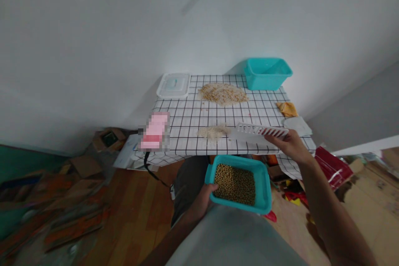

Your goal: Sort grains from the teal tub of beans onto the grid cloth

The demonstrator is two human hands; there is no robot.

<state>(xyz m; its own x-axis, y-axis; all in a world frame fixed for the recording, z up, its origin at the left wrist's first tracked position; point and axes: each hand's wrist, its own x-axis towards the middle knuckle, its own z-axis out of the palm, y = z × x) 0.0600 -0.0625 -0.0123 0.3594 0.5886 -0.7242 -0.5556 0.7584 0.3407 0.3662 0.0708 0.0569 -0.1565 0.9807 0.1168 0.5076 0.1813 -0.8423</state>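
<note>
Left hand (pixel 204 199) is holding a teal tub (pixel 264 187) of beans (pixel 235 183) just below the tabletop (pixel 187 124) edge; right hand (pixel 291 143) is holding a white slotted scoop (pixel 258 131).

Left fingers (pixel 212 187) are clamping the tub's near-left rim, with the tub hanging out to their right. Right fingers (pixel 278 138) are closing around the scoop's handle end, the blade reaching leftward from them and lying beside a small grain pile (pixel 213 131). A larger grain pile (pixel 222 93) is sitting well beyond those fingers, with a second teal tub (pixel 268 75) farther back. Risks, as I judge them: the one-sided grip is leaving the loaded tub free to tip and spill beans onto the floor; grain swept off the edge may be missing the tub, which is sitting off to the right of the pile; fine grain may be slipping through the slots.
</note>
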